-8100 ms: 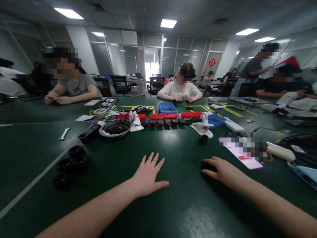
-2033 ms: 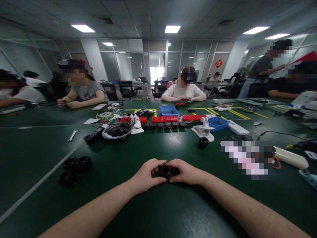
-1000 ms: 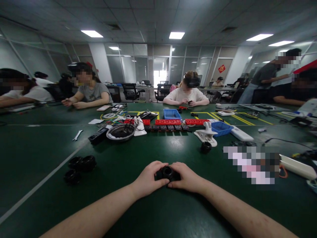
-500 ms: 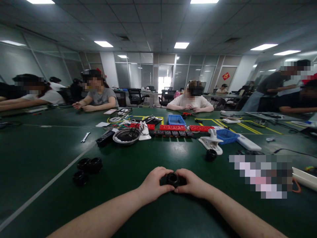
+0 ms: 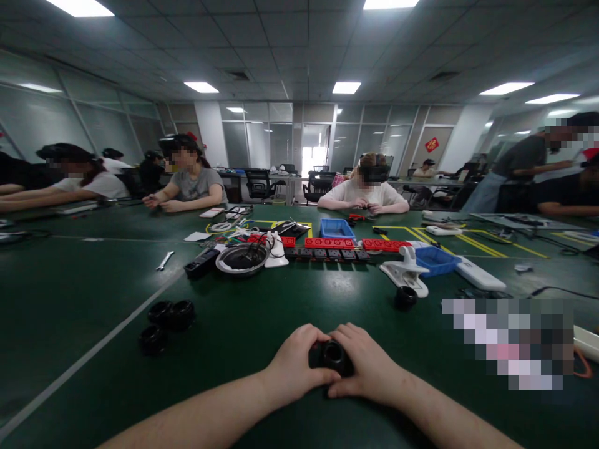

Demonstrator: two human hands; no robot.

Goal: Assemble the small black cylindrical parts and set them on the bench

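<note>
Both hands meet low in the middle of the green table (image 5: 262, 312). Between them sits a small black round part (image 5: 334, 354) with a hole in its top. My left hand (image 5: 294, 365) curls around its left side, thumb under it. My right hand (image 5: 369, 368) wraps its right side, fingers bent over the top. Both grips are closed on the part, which rests at table level. Several more black round parts (image 5: 169, 315) lie apart at the left, and one more (image 5: 405, 295) stands ahead to the right.
Ahead lie a metal bowl (image 5: 242, 258), red and black terminal strips (image 5: 327, 243), two blue trays (image 5: 336, 227), a white clamp (image 5: 405, 274) and a wrench (image 5: 165, 260). Other people sit across and at both sides of the table. A white line crosses the table at left.
Eight seconds ago my hands lay apart, the left flat and open. Since then both have closed on the black part. The view has tilted upward in the last second.
</note>
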